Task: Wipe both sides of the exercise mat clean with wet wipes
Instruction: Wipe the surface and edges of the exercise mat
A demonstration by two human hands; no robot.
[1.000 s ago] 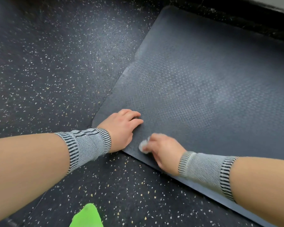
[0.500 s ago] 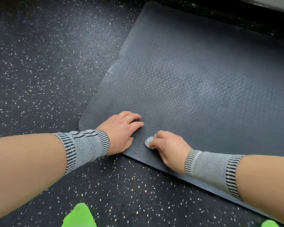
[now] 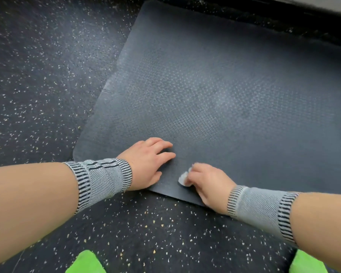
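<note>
Two bright green shapes point(image 3: 85, 262) sit at the bottom edge on the speckled floor point(image 3: 37, 75). Above, at lower centre, the right hand point(image 3: 207, 182) grips a crumpled wet wipe point(image 3: 183, 177) on the exercise mat point(image 3: 224, 91). The left hand point(image 3: 148, 160) rests flat, fingers relaxed, on the mat's near edge.

— What colour is the exercise mat point(image 3: 215, 91) under me?
— Dark slate grey, embossed with a fine crosshatch and dotted weave.
— The wet wipe point(image 3: 183, 178)?
— Pale grey-white.
— My wristbands point(image 3: 104, 178)?
— Light grey knit, edged with black stripes.
— The floor point(image 3: 37, 75)?
— Black, speckled white and yellow. Bright green patches point(image 3: 85, 263) show at the bottom.
</note>
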